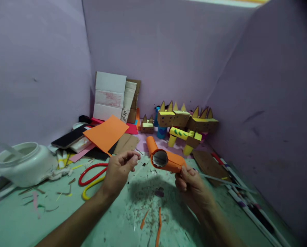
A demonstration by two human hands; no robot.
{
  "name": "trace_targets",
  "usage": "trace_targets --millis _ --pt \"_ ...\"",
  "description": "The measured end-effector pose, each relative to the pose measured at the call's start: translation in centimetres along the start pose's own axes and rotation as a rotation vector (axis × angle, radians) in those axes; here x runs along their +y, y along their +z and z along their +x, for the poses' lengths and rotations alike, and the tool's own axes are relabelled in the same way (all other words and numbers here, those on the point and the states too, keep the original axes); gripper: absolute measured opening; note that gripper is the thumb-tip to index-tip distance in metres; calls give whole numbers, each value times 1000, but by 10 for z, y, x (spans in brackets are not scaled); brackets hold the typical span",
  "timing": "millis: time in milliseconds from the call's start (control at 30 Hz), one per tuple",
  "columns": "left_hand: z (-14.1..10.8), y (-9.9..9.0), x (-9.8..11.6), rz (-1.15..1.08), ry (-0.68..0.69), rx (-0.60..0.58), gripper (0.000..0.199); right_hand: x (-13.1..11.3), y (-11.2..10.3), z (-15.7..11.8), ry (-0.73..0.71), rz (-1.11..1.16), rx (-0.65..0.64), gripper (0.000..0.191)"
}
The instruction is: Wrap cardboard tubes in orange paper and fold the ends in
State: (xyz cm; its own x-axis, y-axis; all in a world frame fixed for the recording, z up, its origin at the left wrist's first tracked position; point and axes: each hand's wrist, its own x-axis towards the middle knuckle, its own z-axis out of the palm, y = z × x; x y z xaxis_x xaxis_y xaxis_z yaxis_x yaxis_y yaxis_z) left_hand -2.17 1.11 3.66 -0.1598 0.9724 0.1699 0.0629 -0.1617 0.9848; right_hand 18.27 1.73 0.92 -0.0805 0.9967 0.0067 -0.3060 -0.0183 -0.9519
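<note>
An orange paper tube piece (172, 161), made of joined tubes with one grey-lined open end facing me, is held above the green table. My right hand (191, 178) pinches its right end between thumb and fingers. To the left of the tubes is my left hand (122, 168), apart from them, with its thumb and fingertips drawn together; whatever may be between them is too small to make out. Scissors with red and yellow handles (93, 166) lie beside my left wrist, their blades hidden.
Orange sheets (107, 133) and dark flat items lie at the back left, near a white pot (30, 164). Cardboard and yellow spiked figures (179, 118) stand at the back. Markers (246, 202) line the right side. Orange scraps (159, 226) lie in front.
</note>
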Motion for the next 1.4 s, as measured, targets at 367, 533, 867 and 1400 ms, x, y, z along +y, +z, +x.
trace_targets --millis 367,533,867,1400 --pt "-21 0 11 81 355 -59 13 13 -2 -1 -90 -67 -2 43" --pt "-22 8 5 152 217 -164 15 17 1 -7 -153 -326 43 36" --pt "-4 9 -14 -318 -360 -176 40 8 0 -12 -265 -130 -24 37" --pt "1 12 -19 -299 -460 -197 45 -4 4 -14 -233 -377 -98 19"
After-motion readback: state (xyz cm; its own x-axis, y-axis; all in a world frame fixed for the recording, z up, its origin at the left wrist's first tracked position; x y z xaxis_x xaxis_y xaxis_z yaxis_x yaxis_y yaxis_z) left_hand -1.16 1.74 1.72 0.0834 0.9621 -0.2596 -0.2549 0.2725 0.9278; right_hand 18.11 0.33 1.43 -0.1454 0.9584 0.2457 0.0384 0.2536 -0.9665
